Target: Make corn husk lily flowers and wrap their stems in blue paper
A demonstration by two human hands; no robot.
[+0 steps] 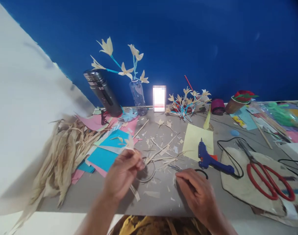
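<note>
My left hand is closed in a pinch around the base of a cream husk flower, its petals pointing up. Below those fingers lies a loop of thin wire, partly hidden. My right hand rests low over the table with its fingers curled together. At its fingertips is a small pale scrap, and whether they grip it I cannot make out. Small scissors with a dark handle lie just beyond that hand, partly covered by it. Husk strips and cut scraps are scattered between the hands.
Dried husks heap at left beside blue paper. Behind stand a dark flask, a clear bottle with flowers, and a bright phone. A blue glue gun, its cord and red-handled scissors lie at right.
</note>
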